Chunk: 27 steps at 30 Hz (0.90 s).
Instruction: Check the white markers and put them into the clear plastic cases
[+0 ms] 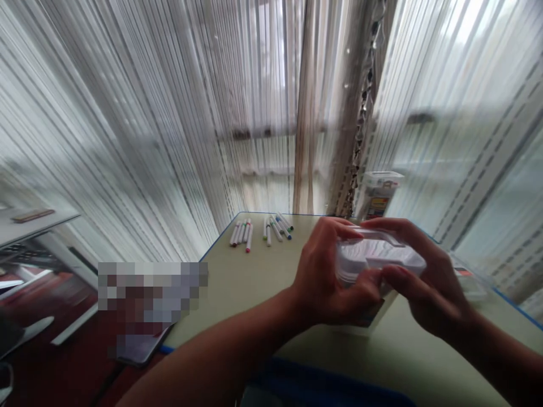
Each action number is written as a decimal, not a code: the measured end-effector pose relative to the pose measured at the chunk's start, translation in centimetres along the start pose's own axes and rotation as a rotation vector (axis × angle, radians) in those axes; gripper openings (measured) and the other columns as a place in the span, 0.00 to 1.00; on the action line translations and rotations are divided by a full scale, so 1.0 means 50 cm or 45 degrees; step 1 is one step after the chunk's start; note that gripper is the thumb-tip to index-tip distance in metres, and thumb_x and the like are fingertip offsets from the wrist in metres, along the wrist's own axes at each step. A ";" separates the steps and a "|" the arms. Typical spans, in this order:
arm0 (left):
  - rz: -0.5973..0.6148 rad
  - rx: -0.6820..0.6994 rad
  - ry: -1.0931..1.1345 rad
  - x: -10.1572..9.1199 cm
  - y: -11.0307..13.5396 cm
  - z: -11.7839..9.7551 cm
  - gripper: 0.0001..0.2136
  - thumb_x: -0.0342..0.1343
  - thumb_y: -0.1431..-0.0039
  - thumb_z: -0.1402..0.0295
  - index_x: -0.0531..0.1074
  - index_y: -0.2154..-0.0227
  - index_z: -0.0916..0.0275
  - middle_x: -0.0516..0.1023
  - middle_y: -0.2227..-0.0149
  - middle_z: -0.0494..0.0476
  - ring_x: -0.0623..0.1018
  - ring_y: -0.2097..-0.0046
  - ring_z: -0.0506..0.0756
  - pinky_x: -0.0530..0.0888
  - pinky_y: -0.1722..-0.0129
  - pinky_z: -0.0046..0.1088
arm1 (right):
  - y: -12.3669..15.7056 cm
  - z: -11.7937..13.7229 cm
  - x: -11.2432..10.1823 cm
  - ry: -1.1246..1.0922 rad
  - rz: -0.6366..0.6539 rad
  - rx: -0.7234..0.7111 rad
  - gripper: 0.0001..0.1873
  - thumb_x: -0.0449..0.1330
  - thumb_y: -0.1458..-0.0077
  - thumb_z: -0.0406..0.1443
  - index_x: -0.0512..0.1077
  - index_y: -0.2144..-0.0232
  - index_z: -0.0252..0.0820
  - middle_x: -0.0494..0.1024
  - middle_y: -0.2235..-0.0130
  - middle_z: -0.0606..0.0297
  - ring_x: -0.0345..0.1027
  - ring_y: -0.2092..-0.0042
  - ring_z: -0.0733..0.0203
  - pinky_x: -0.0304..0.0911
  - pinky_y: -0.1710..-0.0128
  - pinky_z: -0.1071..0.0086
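Both my hands are wrapped round the top of a clear plastic container (373, 254), one at each side. Its top looks whitish and has a handle-like strip along the far rim; blur hides the finer detail. The lower part of the container shows beneath my hands, with a dark patch on it. My left hand (326, 271) grips the left side, thumb on the near edge. On the right side, my right hand (428, 277) curls its fingers over the far rim, and its thumb presses the near edge close to the left thumb.
White markers with coloured ends lie in two groups, one left (241, 234) and one right (278, 227), at the table's far end. A tall clear container (379, 195) stands behind my hands. Another clear plastic case (470, 280) lies right. A blue edge borders the pale table (237, 282).
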<state>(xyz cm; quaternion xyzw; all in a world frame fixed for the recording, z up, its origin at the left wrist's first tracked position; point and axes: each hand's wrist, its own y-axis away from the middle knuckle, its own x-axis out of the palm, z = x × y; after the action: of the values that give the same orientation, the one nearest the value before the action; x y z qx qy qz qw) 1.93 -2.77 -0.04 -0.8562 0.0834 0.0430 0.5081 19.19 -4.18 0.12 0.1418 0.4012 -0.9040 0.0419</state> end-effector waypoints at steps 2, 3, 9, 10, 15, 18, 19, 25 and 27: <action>0.022 0.000 -0.009 -0.005 0.000 0.004 0.17 0.58 0.47 0.64 0.65 0.55 0.59 0.68 0.52 0.63 0.74 0.53 0.63 0.75 0.54 0.45 | 0.000 -0.001 0.002 0.040 -0.008 -0.030 0.24 0.62 0.41 0.48 0.69 0.46 0.48 0.76 0.52 0.56 0.71 0.56 0.48 0.69 0.63 0.60; 0.038 0.005 -0.011 -0.008 0.001 0.008 0.17 0.58 0.46 0.64 0.65 0.54 0.59 0.68 0.51 0.63 0.74 0.52 0.63 0.75 0.53 0.45 | -0.001 -0.001 0.005 0.060 -0.008 -0.051 0.25 0.62 0.42 0.48 0.68 0.45 0.48 0.76 0.52 0.56 0.71 0.55 0.48 0.69 0.61 0.59; 0.058 0.088 0.019 -0.020 0.005 0.042 0.18 0.56 0.42 0.62 0.64 0.50 0.59 0.68 0.49 0.66 0.71 0.47 0.64 0.73 0.50 0.45 | -0.016 -0.005 0.017 0.012 0.022 -0.060 0.29 0.65 0.44 0.49 0.65 0.44 0.45 0.76 0.54 0.56 0.73 0.59 0.51 0.71 0.65 0.61; 0.057 0.094 0.017 -0.020 0.006 0.047 0.18 0.56 0.42 0.62 0.64 0.49 0.59 0.68 0.49 0.65 0.71 0.47 0.64 0.73 0.50 0.45 | -0.019 -0.006 0.017 -0.019 0.036 -0.060 0.30 0.65 0.44 0.49 0.65 0.45 0.45 0.76 0.55 0.57 0.73 0.59 0.52 0.71 0.65 0.61; 0.090 0.171 0.027 -0.022 0.003 0.060 0.22 0.58 0.46 0.62 0.64 0.48 0.59 0.66 0.48 0.65 0.70 0.47 0.65 0.72 0.50 0.46 | -0.029 -0.005 0.009 -0.141 0.133 -0.055 0.32 0.70 0.49 0.44 0.64 0.45 0.45 0.76 0.54 0.59 0.74 0.57 0.54 0.73 0.60 0.61; 0.105 0.195 0.036 -0.025 0.001 0.064 0.25 0.58 0.48 0.63 0.64 0.47 0.59 0.66 0.48 0.65 0.70 0.47 0.65 0.72 0.50 0.46 | -0.031 -0.004 0.006 -0.172 0.167 -0.050 0.34 0.72 0.50 0.42 0.64 0.44 0.45 0.76 0.53 0.58 0.74 0.55 0.53 0.73 0.58 0.61; 0.111 0.194 0.039 -0.026 0.000 0.066 0.25 0.58 0.48 0.63 0.63 0.47 0.59 0.65 0.49 0.65 0.70 0.47 0.65 0.72 0.50 0.46 | -0.031 -0.004 0.006 -0.174 0.174 -0.058 0.34 0.72 0.50 0.42 0.64 0.44 0.44 0.76 0.53 0.58 0.74 0.54 0.53 0.73 0.57 0.61; 0.142 0.150 0.126 -0.031 0.002 0.072 0.23 0.54 0.43 0.57 0.64 0.46 0.60 0.66 0.47 0.66 0.70 0.45 0.67 0.71 0.50 0.48 | -0.027 -0.002 0.008 -0.120 0.165 -0.061 0.32 0.68 0.46 0.42 0.62 0.43 0.43 0.76 0.55 0.57 0.74 0.57 0.54 0.72 0.58 0.61; 0.117 0.104 0.162 -0.030 0.002 0.069 0.21 0.52 0.40 0.54 0.66 0.48 0.60 0.67 0.48 0.66 0.71 0.46 0.67 0.72 0.50 0.47 | -0.024 -0.003 0.007 -0.125 0.192 -0.038 0.32 0.66 0.43 0.45 0.61 0.42 0.43 0.76 0.57 0.59 0.73 0.60 0.55 0.72 0.61 0.61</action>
<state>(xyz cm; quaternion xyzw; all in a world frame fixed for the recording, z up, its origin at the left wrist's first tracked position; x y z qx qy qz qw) 0.47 0.36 -1.58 -0.8311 0.1563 0.0083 0.5337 18.66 -3.24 0.77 0.1263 0.4003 -0.8980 0.1316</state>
